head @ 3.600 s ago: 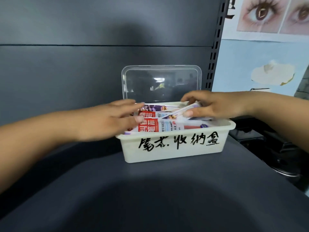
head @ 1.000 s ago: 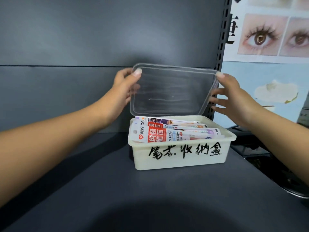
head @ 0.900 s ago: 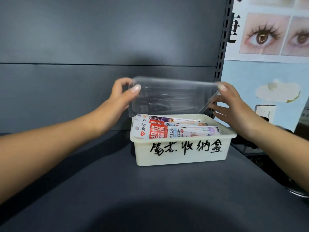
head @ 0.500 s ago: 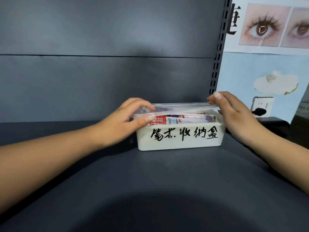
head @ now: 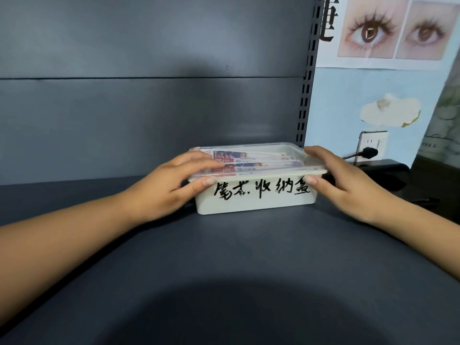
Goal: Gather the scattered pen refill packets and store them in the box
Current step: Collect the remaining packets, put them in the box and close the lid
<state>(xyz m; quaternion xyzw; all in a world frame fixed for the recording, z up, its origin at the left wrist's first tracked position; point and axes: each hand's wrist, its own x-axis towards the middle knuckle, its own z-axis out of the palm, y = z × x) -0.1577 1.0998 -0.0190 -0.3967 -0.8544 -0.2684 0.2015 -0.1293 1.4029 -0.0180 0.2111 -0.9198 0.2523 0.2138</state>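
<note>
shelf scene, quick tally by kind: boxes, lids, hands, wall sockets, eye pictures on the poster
box: 1
clear lid: 1
hands: 2 (left hand, right hand)
wall socket: 1
eye pictures: 2
Total: 7
Refill packets under the lid overlap too much to count.

Black handwritten Chinese characters reading 笔芯.收纳盒 run across the near wall of the cream box (head: 256,204), while the print on the packets (head: 251,162) under its clear lid and the partial black character on the far-right poster (head: 326,23) stay unreadable.
</note>
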